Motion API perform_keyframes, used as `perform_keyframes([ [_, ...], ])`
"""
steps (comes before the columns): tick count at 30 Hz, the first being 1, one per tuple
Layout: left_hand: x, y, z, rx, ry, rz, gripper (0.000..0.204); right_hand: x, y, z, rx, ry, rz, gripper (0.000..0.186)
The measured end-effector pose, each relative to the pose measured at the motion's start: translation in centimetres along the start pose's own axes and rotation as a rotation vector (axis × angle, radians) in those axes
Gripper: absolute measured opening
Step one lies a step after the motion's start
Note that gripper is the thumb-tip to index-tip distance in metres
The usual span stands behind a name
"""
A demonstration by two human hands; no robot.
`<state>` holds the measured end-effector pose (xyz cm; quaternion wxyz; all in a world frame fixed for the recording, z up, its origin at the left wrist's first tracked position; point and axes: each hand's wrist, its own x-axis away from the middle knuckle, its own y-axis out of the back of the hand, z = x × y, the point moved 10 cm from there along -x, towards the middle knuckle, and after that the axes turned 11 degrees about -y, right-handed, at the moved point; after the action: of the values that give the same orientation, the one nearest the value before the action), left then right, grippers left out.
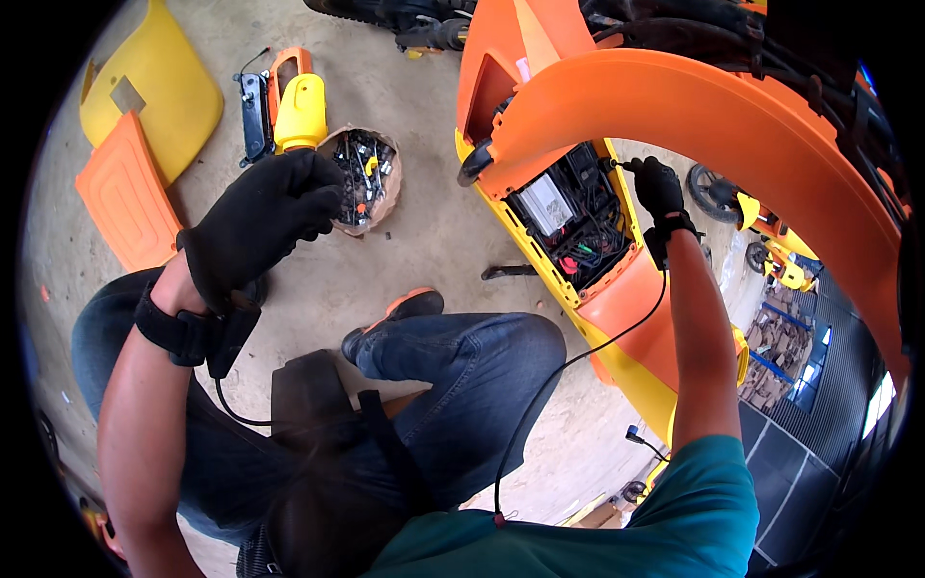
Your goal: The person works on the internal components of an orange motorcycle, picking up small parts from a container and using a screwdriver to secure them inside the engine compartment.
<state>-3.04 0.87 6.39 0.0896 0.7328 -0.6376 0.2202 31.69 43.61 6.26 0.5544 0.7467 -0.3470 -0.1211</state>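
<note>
My right hand (657, 186), in a black glove, is closed round a slim dark tool (621, 165) at the yellow rim of an open compartment. Its exact kind is too small to tell. The compartment belongs to an orange and yellow scooter body (617, 299). Inside it lie a silver finned box (546, 203) and a tangle of dark cables (599, 238) with red and green connectors. On the left, my black-gloved left hand (265, 220) hovers above the floor with curled fingers. Whatever they may hold is hidden. Close beside it stands an open sack of small parts (386, 201).
A curved orange fender (674, 82) arches over the compartment's far side. At the far left lie a yellow panel (183, 87) and an orange panel (128, 197). Nearby are a yellow part (302, 111) and a dark blue part (255, 118). More small wheeled vehicles (785, 255) stand at right.
</note>
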Motion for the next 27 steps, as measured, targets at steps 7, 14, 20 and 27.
perform_keyframes([
  [7,0.3,0.3,0.1,-0.001,0.004,-0.009,0.027,0.0,1.6,1.5,-0.111,-0.072,-0.114,0.015],
  [14,0.1,0.2,-0.1,0.017,0.005,-0.01,0.026,0.3,1.3,0.9,-0.157,0.07,-0.146,0.025],
  [20,0.0,0.1,0.1,0.039,0.013,-0.005,0.026,-0.9,-0.6,-1.3,-0.016,-0.13,0.083,0.035],
  [27,-0.1,0.4,0.2,0.031,0.023,-0.004,0.026,-0.6,0.7,0.1,-0.217,-0.053,-0.061,0.028],
])
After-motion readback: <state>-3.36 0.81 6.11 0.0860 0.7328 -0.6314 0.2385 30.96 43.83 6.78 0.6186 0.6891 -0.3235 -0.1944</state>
